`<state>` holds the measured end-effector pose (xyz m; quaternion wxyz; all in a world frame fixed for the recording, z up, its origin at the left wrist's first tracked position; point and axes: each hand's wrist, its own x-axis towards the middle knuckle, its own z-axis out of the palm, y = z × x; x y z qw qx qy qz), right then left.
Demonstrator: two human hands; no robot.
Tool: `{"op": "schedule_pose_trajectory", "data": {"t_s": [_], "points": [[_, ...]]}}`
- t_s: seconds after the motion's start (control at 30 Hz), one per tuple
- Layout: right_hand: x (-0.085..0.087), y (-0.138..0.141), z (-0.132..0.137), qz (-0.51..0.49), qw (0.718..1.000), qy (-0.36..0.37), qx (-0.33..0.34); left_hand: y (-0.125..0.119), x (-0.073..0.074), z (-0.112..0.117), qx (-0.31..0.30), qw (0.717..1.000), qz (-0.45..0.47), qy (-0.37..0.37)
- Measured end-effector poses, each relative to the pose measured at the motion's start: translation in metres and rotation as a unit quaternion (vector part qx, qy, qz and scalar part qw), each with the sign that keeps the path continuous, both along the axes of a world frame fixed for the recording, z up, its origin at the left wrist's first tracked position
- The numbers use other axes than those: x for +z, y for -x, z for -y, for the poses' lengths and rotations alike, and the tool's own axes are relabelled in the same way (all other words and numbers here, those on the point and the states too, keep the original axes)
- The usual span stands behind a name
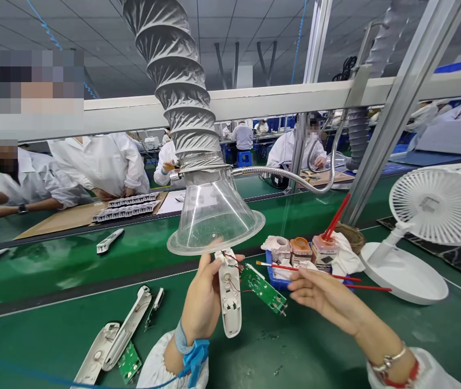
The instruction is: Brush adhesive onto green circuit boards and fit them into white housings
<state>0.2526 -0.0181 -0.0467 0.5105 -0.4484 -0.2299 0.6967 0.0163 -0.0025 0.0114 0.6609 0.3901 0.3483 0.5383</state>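
My left hand (201,302) grips a white plastic housing (229,294), held upright, with a green circuit board (262,289) joined to it by thin red and dark wires. My right hand (323,294) pinches a thin red-handled brush (291,268) between its fingers, above a blue tray (273,275). That tray holds small jars of paste (301,251) and white cloth. A clear plastic funnel hood (214,219) hangs just above the housing. More white housing parts (127,329) and a loose green board (129,362) lie on the bench at lower left.
A grey ducted hose (177,75) rises from the hood to the ceiling. A white desk fan (433,216) stands at right. Beyond a metal-framed shelf, co-workers in white coats sit at a facing bench with trays of parts (125,208).
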Motion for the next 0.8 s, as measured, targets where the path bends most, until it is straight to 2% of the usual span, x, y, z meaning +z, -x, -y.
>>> {"op": "schedule_pose_trajectory", "data": {"t_s": [0.03, 0.13, 0.23, 0.37, 0.57, 0.8], "points": [[0.006, 0.012, 0.001, -0.014, 0.999, -0.019, 0.035, -0.003, -0.001, 0.001, -0.006, 1.000, 0.000, 0.001], [0.019, 0.040, 0.000, -0.061, 0.976, -0.075, 0.197, -0.009, -0.002, 0.003, -0.027, 1.000, 0.004, 0.006], [0.024, 0.051, -0.002, -0.052, 0.959, -0.110, 0.257, -0.012, -0.001, 0.005, -0.027, 1.000, -0.004, 0.007], [0.024, 0.055, -0.003, -0.009, 0.959, -0.149, 0.242, -0.012, -0.001, 0.003, -0.006, 1.000, -0.014, 0.004], [0.021, 0.073, 0.009, 0.048, 0.979, -0.154, 0.128, -0.010, -0.012, -0.004, 0.057, 0.996, -0.070, -0.029], [0.020, 0.104, 0.023, 0.097, 0.973, -0.207, 0.041, -0.009, -0.015, -0.004, 0.097, 0.992, -0.078, -0.035]]}}
